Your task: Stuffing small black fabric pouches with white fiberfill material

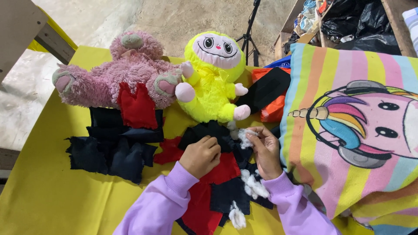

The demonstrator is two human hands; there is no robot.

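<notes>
White stuffing tuft [245,138] sits pinched between the fingertips of the right hand [265,152], held just above a black fabric piece [209,132] near the middle of the yellow table cover [48,196]. Right-hand fingers closed together on the tuft; thumb and forefinger meet on it. Left hand [201,156] curled into a loose fist, knuckles up, pressing down on the same black piece at its near edge; fingers drawn together, though whether anything is caught inside them cannot be told. Both arms in lilac sleeves [161,204]. Under and around the hands: overlapping red fabric [220,169] and more black scraps, with further loose stuffing clumps [254,185] lying on them close to the right wrist and one more clump nearer the lower edge. To the left, a separate heap of dark cloth pieces [113,150], a red cutout [137,106] resting on its upper part. Behind the work: a pink plush toy [113,74] slumped on its back, and a bright yellow plush toy [211,76] sitting upright just beside it, its feet touching the black fabric. Striped cushion with a cartoon unicorn [352,126] lies at the right, touching the right forearm.
</notes>
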